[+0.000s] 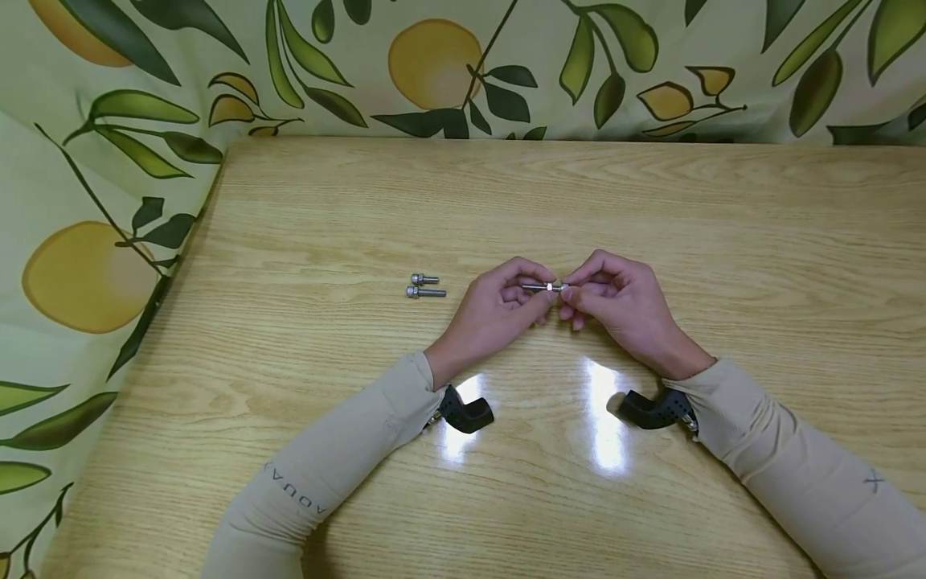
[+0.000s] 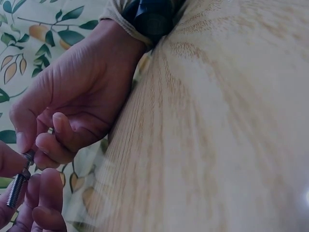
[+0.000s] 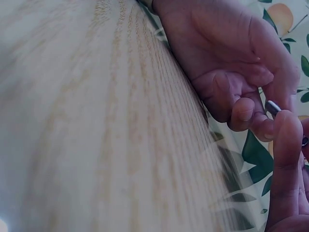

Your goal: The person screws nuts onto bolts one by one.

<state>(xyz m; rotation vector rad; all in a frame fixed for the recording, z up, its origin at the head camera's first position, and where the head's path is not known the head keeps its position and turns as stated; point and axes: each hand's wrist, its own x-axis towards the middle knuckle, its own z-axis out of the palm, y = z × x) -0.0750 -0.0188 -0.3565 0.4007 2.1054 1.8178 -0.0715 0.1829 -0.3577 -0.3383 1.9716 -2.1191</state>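
Note:
Both hands meet above the table around one metal bolt [image 1: 534,287] with a hex nut [image 1: 551,287] on it. With thumb and fingertips, my right hand [image 1: 628,304] pinches the head end, which its fingers mostly cover. My left hand [image 1: 499,310] holds the nut between its fingertips. The threaded shank points left, past the nut into the space between the left thumb and fingers. In the left wrist view the bolt's threaded end [image 2: 17,191] shows below the nut. The right wrist view shows only a short piece of thread [image 3: 273,107]; fingers hide the rest.
Two more bolts lie side by side left of my left hand: a shorter bolt [image 1: 425,280] behind a longer bolt [image 1: 427,293], heads to the left. The wooden table [image 1: 325,209] meets a fruit-patterned cloth [image 1: 521,48] at its back and left edges.

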